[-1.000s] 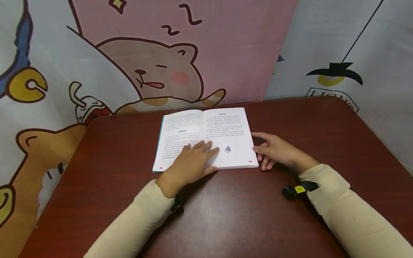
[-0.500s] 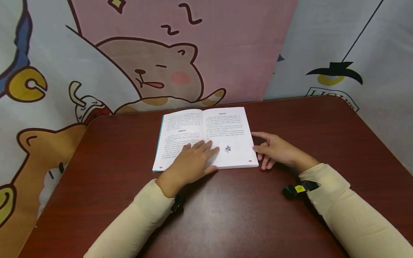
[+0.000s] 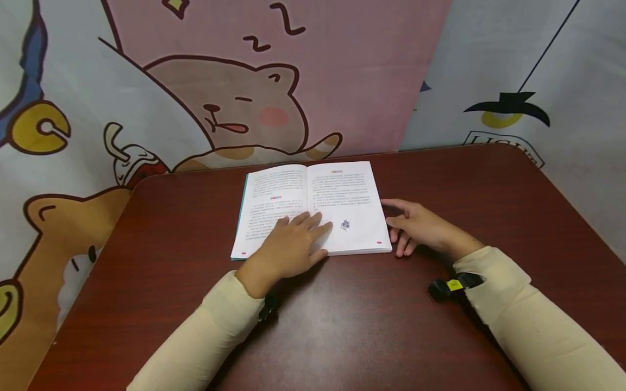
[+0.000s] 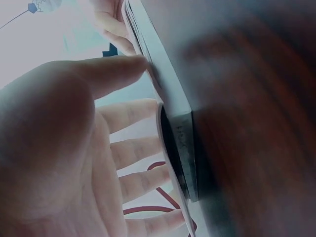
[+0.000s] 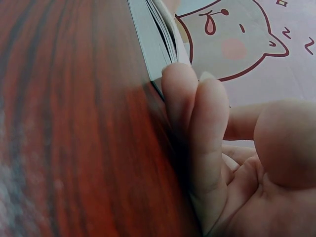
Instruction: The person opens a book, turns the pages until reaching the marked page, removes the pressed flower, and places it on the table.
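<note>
An open book (image 3: 337, 193) with printed text and a small dark flower picture lies on the table. My left hand (image 3: 283, 250) rests on the lower part of its pages with the fingers spread, its fingertips touching the paper across the centre fold. In the left wrist view the thumb (image 4: 116, 74) lies at the book's near edge. My right hand (image 3: 423, 231) is at the book's right edge, index finger extended and lower fingers bent. The right wrist view shows its fingers (image 5: 210, 118) beside the page-block corner (image 5: 158, 54); no page is visibly pinched.
The dark red-brown wooden table (image 3: 342, 326) has rounded far corners. Behind it hangs a cloth backdrop (image 3: 362, 81) with cartoon animals. A black strap device with a yellow label (image 3: 454, 285) is at the right wrist.
The right thumb has drawn back slightly from the book's right page edge. The left hand and the book stay practically still.
</note>
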`<state>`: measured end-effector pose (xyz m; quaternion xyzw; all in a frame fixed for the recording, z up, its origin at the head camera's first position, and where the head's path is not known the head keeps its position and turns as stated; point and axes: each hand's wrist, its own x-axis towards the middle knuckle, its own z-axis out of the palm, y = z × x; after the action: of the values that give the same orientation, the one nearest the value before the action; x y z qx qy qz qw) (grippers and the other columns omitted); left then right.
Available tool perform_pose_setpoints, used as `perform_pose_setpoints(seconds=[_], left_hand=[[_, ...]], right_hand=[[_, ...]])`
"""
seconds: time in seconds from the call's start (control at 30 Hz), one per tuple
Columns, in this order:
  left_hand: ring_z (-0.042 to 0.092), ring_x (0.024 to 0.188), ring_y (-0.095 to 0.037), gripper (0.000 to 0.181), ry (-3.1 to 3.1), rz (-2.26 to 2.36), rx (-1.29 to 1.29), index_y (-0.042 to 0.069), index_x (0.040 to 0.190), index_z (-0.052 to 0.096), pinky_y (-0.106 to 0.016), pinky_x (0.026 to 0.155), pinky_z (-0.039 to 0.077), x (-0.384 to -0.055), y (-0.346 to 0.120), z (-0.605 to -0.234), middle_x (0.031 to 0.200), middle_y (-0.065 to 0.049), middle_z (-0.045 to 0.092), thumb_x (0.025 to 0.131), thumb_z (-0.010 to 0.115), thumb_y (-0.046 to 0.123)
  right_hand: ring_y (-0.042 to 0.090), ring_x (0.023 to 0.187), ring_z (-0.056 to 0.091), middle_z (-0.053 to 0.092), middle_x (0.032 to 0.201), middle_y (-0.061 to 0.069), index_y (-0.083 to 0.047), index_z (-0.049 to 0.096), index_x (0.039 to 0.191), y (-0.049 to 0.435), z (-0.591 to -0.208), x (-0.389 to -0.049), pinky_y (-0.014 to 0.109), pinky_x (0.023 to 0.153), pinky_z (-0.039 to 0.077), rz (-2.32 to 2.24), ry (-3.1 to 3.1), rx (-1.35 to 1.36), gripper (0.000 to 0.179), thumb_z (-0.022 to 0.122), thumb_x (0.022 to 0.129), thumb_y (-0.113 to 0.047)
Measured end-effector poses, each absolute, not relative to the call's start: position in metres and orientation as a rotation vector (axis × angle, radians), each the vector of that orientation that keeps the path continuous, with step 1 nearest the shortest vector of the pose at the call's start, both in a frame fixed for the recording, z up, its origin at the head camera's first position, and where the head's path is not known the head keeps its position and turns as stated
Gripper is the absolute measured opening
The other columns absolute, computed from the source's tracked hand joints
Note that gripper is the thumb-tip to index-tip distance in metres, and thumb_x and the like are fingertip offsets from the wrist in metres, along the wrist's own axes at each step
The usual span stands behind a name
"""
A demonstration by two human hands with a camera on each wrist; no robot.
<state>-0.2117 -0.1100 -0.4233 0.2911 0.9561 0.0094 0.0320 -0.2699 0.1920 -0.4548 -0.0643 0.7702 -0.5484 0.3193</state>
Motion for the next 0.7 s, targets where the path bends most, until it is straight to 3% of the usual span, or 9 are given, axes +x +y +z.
perform_pose_setpoints(seconds=[0.7], left_hand=[[0.044,0.143,-0.032,0.050,2.933,0.013,0.903,0.022,0.150,0.048,-0.062,0.110,0.037,-0.2112,-0.1114,-0.4209,0.156,-0.009,0.045,0.103,0.050,0.039]], right_hand=[[0.023,0.054,0.068,0.060,0.074,0.011,-0.018,0.013,0.161,0.1912,-0.4506,-0.2697,0.036,0.051,0.057,-1.454,1.999,-0.182,0.063,0.044,0.106,-0.018]])
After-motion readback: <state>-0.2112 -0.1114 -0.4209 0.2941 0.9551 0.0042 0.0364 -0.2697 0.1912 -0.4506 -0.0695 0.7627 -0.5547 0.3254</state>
